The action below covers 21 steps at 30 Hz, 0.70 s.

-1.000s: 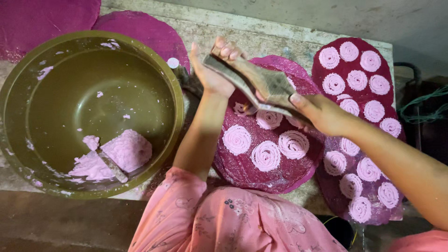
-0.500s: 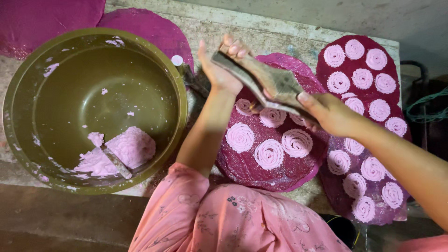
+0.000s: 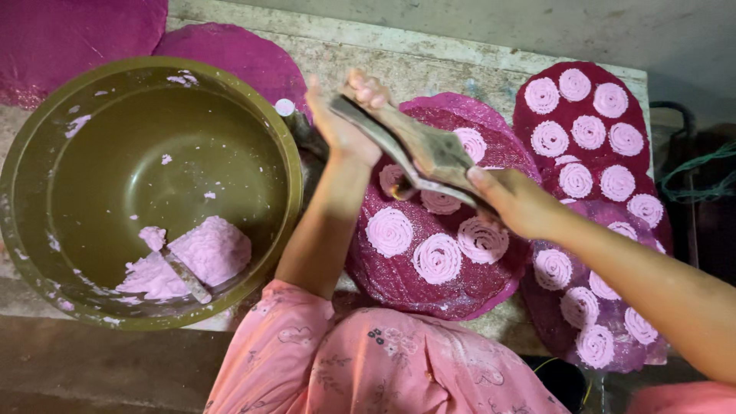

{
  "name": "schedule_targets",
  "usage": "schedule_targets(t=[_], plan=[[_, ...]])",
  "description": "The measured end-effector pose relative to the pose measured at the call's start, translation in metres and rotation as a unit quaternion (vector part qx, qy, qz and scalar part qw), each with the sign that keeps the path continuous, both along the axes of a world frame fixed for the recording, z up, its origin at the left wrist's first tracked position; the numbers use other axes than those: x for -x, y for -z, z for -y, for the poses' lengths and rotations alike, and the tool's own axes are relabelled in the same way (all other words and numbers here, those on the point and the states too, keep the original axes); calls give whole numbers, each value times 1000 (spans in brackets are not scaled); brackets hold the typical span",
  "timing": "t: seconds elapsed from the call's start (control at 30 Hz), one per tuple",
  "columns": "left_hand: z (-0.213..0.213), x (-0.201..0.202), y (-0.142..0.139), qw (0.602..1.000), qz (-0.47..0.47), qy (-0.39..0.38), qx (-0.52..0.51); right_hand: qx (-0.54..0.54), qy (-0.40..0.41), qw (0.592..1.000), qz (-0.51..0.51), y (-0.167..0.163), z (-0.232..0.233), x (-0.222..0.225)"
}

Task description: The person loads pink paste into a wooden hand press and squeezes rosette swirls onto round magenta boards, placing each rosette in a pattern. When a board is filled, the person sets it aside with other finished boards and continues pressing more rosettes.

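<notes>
**A:** Status of the hands?

**B:** Both were on the wooden press (image 3: 418,149). Left hand (image 3: 345,123) was clenched round its far end, fingers curled over the top. Right hand (image 3: 515,201) gripped the near end, thumb laid along the wood.

**A:** Where was the press relative to the round magenta mat (image 3: 399,280)?

**B:** Held above it, tilted, over the mat's upper half. Not resting on it as far as I could see; the contact point under the press was hidden, so I couldn't tell if dough was coming out.

**A:** What was on that mat?

**B:** Pink dough spirals (image 3: 437,258), several of them, lying flat and set apart from each other. One sat partly under the press.

**A:** Anything else around the mat?

**B:** Left of it, touching or nearly so, a large olive-green bowl (image 3: 38,153). Lump of pink dough (image 3: 211,249) in the bowl's lower part, with a scraper-like tool (image 3: 188,280) lying against it. Pink smears up the bowl wall.

**A:** Right side?

**B:** More magenta mats (image 3: 529,115) right of it, overlapping, covered in the same spirals. Behind it and the bowl, bare magenta mats (image 3: 230,54) on the concrete slab (image 3: 429,54).

**A:** Clothing?

**B:** Pink printed garment (image 3: 368,360), just below the mat.
</notes>
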<state>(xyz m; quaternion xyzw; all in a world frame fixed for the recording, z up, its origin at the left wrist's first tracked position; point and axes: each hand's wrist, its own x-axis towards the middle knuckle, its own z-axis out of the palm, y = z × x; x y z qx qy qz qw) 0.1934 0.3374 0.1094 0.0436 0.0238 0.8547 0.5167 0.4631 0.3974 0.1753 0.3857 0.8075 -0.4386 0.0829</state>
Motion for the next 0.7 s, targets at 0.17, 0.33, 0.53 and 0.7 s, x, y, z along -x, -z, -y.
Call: schedule_targets(t=[0.17,0.33,0.53,0.7], plan=[[-27,-16,-5,1000,14,17,-7,-78,12,996,31,-7,-22,-6],[-31,14,-22,998,-24,16,-47,-118,29,992,-25,0,-17,23],[3,38,-16,998,-58,-13,-10,-37,-5,997,-62,12,5,39],[11,14,2,1000,-19,-3,13,-3,11,1000,2,8,14,9]])
